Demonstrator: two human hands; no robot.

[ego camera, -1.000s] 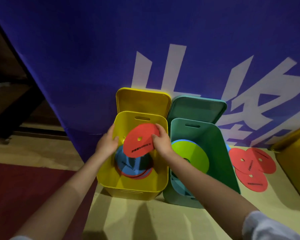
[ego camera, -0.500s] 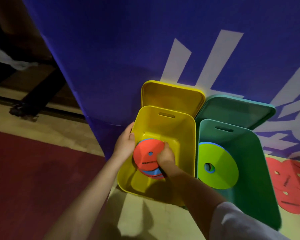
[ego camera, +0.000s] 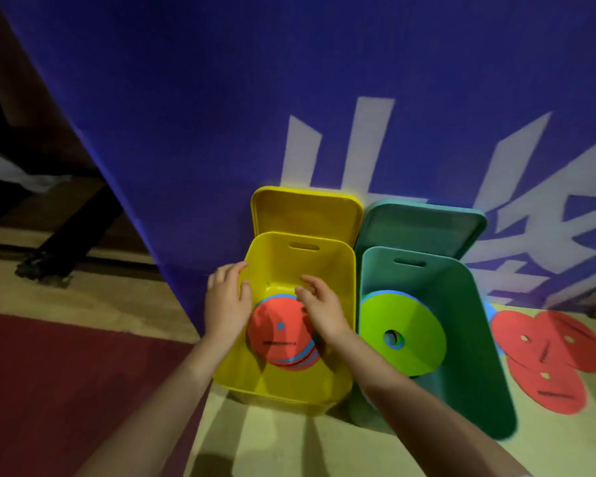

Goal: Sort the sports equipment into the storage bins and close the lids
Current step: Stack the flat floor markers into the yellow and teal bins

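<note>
A yellow bin (ego camera: pixel 341 270) stands open on the floor, its yellow lid (ego camera: pixel 307 211) leaning behind it. Inside lies a stack of flat discs topped by a red disc (ego camera: pixel 279 339), with blue edges showing beneath. My left hand (ego camera: pixel 226 301) rests on the bin's left rim, thumb inside. Just above the stack's right edge, my right hand (ego camera: pixel 320 309) hovers inside the bin with relaxed fingers, holding nothing. To the right, a green bin (ego camera: pixel 475 325) holds a lime-green disc (ego camera: pixel 403 332); its green lid (ego camera: pixel 420 225) leans behind.
Three red discs (ego camera: pixel 547 352) lie on the floor right of the green bin. A blue banner (ego camera: pixel 289 98) hangs behind both bins. A dark red mat (ego camera: pixel 66 390) covers the floor at left. A dark furniture leg (ego camera: pixel 62 242) stands at far left.
The red disc that my right hand carried into the yellow bin now lies on the stack. My right hand has let go and lifted off it. My left hand stayed at the rim.
</note>
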